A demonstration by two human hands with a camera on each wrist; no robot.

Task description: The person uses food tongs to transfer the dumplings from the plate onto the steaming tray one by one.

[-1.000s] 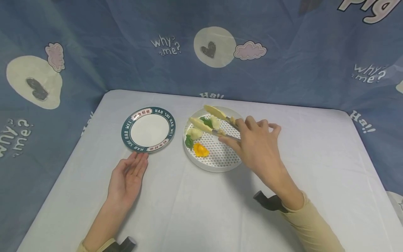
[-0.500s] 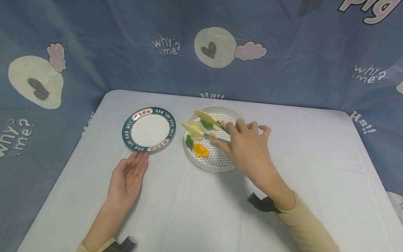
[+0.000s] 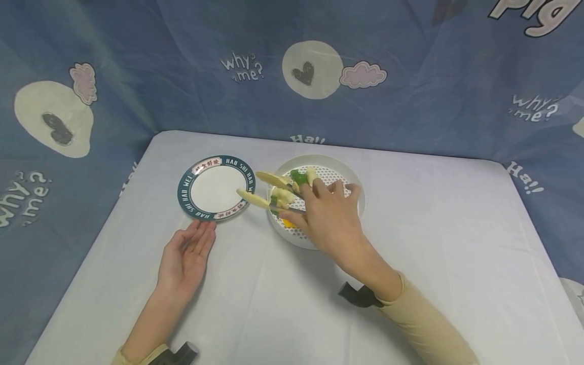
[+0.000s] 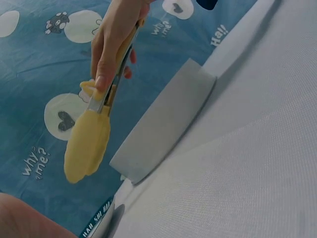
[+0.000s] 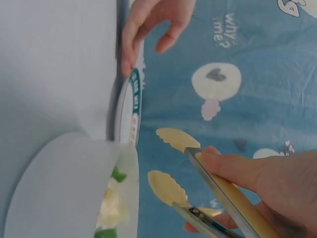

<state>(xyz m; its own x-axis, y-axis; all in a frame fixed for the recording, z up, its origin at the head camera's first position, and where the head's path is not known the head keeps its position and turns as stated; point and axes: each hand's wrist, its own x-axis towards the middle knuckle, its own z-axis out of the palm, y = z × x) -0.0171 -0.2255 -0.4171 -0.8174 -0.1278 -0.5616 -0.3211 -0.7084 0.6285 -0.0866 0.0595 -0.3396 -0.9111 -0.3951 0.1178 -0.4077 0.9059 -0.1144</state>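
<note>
My right hand (image 3: 333, 218) grips a pair of tongs (image 3: 271, 179) with yellow scalloped tips, above the left part of a round white tray (image 3: 292, 239) with a perforated floor. The tips stand apart and point toward the plate; in the right wrist view nothing shows between these tongs (image 5: 168, 187). Pale cauliflower-like pieces (image 3: 284, 196), green pieces (image 3: 298, 176) and a yellow-orange piece (image 3: 289, 223) lie in the tray, partly hidden by the hand. Fingers straight, my left hand (image 3: 184, 261) touches the near rim of a white plate (image 3: 214, 190) with a dark green lettered border.
Both dishes stand side by side on a white-covered table (image 3: 410, 218), the plate to the left of the tray. A blue printed cloth (image 3: 410, 116) hangs behind the far edge. Each wrist carries a dark camera mount (image 3: 360, 295).
My right hand has carried the spread tongs leftward across the tray, so their tips now reach the plate's right side. The left hand stays at the plate.
</note>
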